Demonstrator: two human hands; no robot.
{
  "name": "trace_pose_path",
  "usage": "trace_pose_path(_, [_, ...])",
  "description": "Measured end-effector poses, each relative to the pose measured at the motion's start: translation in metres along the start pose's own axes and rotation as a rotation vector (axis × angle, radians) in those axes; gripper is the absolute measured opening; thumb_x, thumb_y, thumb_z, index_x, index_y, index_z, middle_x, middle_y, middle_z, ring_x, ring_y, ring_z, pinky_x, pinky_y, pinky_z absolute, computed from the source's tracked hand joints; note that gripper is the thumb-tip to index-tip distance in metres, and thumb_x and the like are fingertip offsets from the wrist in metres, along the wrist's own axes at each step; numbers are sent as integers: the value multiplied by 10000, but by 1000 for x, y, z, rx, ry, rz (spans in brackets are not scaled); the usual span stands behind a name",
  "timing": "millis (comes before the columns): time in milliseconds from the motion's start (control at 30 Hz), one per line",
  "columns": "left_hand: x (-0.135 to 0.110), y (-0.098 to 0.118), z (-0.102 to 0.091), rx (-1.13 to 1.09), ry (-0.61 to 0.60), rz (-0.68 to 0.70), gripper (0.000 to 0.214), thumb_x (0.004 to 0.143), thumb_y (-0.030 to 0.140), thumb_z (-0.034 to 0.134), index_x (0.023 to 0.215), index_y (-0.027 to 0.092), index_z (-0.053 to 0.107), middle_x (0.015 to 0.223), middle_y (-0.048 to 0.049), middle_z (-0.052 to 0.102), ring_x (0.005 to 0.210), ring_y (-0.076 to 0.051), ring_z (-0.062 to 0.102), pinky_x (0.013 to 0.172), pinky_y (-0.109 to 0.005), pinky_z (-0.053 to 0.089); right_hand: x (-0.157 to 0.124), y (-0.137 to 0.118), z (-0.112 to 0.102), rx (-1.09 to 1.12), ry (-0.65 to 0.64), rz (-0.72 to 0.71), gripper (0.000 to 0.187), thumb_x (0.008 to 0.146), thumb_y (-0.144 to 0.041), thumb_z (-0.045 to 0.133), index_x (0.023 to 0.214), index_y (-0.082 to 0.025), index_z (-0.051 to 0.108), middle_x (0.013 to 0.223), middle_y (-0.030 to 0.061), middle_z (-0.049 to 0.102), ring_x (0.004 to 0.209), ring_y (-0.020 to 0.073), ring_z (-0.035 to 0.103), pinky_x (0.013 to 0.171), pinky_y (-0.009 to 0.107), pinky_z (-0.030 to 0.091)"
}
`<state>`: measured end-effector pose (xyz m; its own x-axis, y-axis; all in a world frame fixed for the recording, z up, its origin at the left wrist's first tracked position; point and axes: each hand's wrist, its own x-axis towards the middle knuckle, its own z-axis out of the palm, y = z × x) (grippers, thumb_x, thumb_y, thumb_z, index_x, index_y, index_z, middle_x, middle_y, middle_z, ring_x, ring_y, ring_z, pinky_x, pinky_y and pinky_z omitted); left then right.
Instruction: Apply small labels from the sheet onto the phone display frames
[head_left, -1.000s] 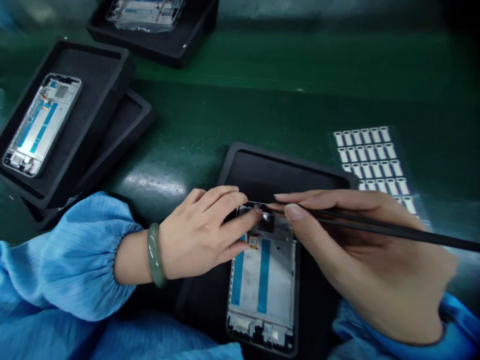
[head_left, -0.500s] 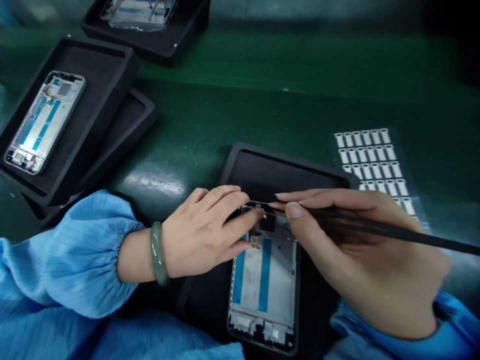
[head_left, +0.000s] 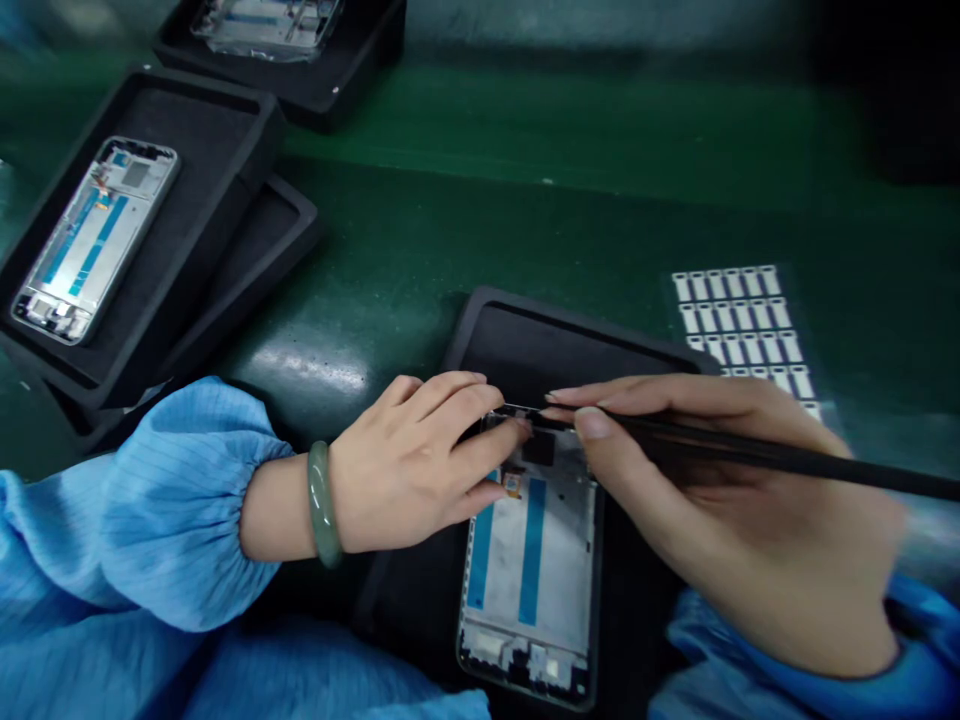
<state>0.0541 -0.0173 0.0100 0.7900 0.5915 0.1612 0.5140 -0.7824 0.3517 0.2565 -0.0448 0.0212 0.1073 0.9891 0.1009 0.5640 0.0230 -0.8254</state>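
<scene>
A phone frame (head_left: 529, 570) with two blue strips lies in a black foam tray (head_left: 525, 345) in front of me. My left hand (head_left: 409, 465) rests on the frame's top left corner, fingers curled and pressing down on its edge. My right hand (head_left: 720, 500) pinches black tweezers (head_left: 750, 452), whose tips sit at the frame's top edge between both hands' fingertips. A green bangle (head_left: 322, 505) is on my left wrist, and both arms wear blue sleeves.
To the right lies a sheet of small white labels (head_left: 742, 320) on the green mat. At the left, stacked black trays (head_left: 187, 230) hold another phone frame (head_left: 94, 240). A further tray with a frame (head_left: 300, 50) sits at the back.
Both hands stay at the frame's top edge with hardly any shift. The view has drifted slightly, so the trays at the left appear a little further right.
</scene>
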Motion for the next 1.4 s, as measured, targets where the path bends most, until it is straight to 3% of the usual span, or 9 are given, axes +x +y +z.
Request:
trace_pose_path(1233, [1, -1, 1, -10, 23, 6, 378, 988, 397, 462, 1244, 141, 570, 1227, -127, 611, 1242, -279, 503, 837, -389, 481, 7, -5, -2, -184, -61, -111, 103, 848, -343, 642, 932, -287, 625, 898, -7, 705, 808, 183, 700, 684, 357, 566])
trace_pose_path(1400, [0, -1, 0, -11, 12, 6, 372, 998, 374, 442, 1259, 141, 566, 1233, -129, 609, 1247, -277, 501, 841, -390, 478, 4, 2, 0, -32, -25, -25, 118, 822, -318, 682, 916, -263, 635, 906, 9, 720, 823, 191, 717, 730, 379, 596])
